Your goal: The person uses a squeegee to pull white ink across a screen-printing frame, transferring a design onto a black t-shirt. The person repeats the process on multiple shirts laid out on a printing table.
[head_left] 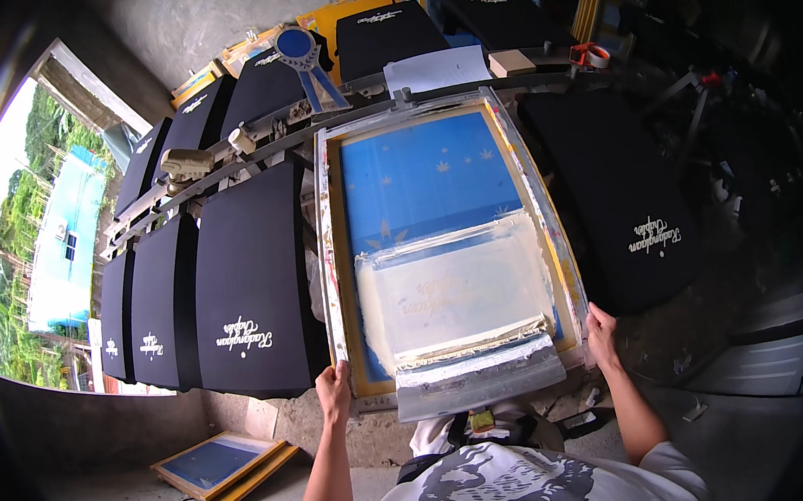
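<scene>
In front of me lies a silk-screen printing frame [552, 240] with a blue mesh [424, 170], its upper part marked with small leaf shapes. White ink [455, 289] coats the lower part of the mesh, with a thick ridge along its near edge. A wide grey squeegee [481, 385] rests across the near end, its blade smeared white. My left hand [334, 390] is closed around the frame's near left side. On the opposite side my right hand [601, 334] grips the near right edge. What lies under the frame is hidden.
Black garments [250, 280] with white lettering cover boards on both sides and behind. A blue-and-grey fan-shaped object [297, 48], white paper [435, 69], a small box [511, 63] and a tape roll [597, 56] sit beyond the frame. Spare screens [221, 463] lie on the floor at left.
</scene>
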{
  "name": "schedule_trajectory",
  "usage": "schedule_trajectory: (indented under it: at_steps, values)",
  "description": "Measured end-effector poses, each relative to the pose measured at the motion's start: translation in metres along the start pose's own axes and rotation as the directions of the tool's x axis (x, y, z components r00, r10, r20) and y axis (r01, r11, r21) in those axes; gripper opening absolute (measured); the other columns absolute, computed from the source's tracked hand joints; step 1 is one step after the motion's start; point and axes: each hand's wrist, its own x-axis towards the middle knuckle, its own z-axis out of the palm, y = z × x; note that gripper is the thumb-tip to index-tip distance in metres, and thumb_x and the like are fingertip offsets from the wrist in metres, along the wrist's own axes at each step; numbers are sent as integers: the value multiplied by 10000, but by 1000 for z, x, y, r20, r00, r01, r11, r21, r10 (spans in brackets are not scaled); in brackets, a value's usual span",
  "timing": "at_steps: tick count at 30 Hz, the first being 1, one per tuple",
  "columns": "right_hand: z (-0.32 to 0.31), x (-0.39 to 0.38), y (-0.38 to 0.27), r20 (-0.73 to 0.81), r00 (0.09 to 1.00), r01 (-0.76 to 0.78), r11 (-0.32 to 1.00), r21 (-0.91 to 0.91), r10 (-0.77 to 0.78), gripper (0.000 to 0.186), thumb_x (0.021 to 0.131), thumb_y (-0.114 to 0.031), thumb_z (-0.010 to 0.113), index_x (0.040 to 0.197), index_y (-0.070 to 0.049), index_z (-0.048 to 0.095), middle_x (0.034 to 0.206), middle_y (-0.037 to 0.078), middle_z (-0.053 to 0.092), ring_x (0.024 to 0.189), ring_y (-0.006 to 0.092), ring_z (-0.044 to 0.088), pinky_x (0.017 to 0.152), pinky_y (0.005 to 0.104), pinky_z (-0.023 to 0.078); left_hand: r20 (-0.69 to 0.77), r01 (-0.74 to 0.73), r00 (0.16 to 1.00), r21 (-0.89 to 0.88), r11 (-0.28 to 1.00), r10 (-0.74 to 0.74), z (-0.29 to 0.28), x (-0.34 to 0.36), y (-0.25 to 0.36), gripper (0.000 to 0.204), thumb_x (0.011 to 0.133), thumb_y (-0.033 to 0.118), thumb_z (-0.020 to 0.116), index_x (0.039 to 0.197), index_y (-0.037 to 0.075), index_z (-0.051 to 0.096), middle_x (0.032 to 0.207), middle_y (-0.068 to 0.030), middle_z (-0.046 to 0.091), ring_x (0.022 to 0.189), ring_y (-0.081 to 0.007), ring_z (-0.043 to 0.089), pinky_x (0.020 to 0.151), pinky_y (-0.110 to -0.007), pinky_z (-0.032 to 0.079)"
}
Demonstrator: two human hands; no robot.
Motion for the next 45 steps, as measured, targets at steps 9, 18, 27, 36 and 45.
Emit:
schedule_trajectory:
  at_steps: [9, 18, 27, 36, 45]
  values:
    - [1, 5, -29, 50, 997, 73, 990, -120, -67, 374, 960, -116, 649, 1265, 99, 620, 1223, 226, 659, 1139, 321, 638, 995, 383, 494, -164, -79, 983, 1, 997, 78, 14, -15, 23, 295, 991, 238, 644, 916, -48, 634, 742, -71, 582, 717, -123, 532, 659, -306, 457]
    - [-10, -43, -153, 611, 432, 873, 479, -97, -663, 397, 703, -84, 700, 1076, 38, 649, 1111, 192, 641, 1074, 363, 634, 957, 443, 523, 418, -856, 497, 89, 510, 760, 25, -101, 66, 553, 555, -23, 615, 1106, 17, 652, 1121, -136, 630, 1152, -307, 593, 1087, -523, 368]
    - [62, 21, -158, 321, 604, 796, 570, -201, -730, 150, 725, 78, 592, 826, -11, 658, 860, 136, 699, 842, 324, 691, 759, 412, 569, 246, -874, 414, 377, 308, 876, 77, -17, 80, 339, 539, 1, 736, 858, 112, 711, 839, -43, 609, 816, -231, 584, 890, -443, 400]
    - [105, 159, -198, 436, 670, 724, 658, -206, -601, 110, 668, 85, 542, 699, -8, 590, 698, 227, 605, 701, 437, 622, 630, 485, 497, 161, -827, 445, 450, 336, 881, 103, 101, 182, 186, 606, -12, 650, 757, 84, 699, 768, -62, 640, 809, -257, 633, 850, -398, 403]
    - [66, 64, -150, 434, 673, 717, 671, -186, -599, 117, 736, 32, 576, 754, -61, 645, 785, 148, 673, 847, 347, 675, 718, 465, 532, 132, -865, 383, 400, 304, 914, 95, 11, 101, 269, 512, -34, 676, 689, 157, 609, 688, -17, 544, 670, -214, 568, 785, -413, 390]
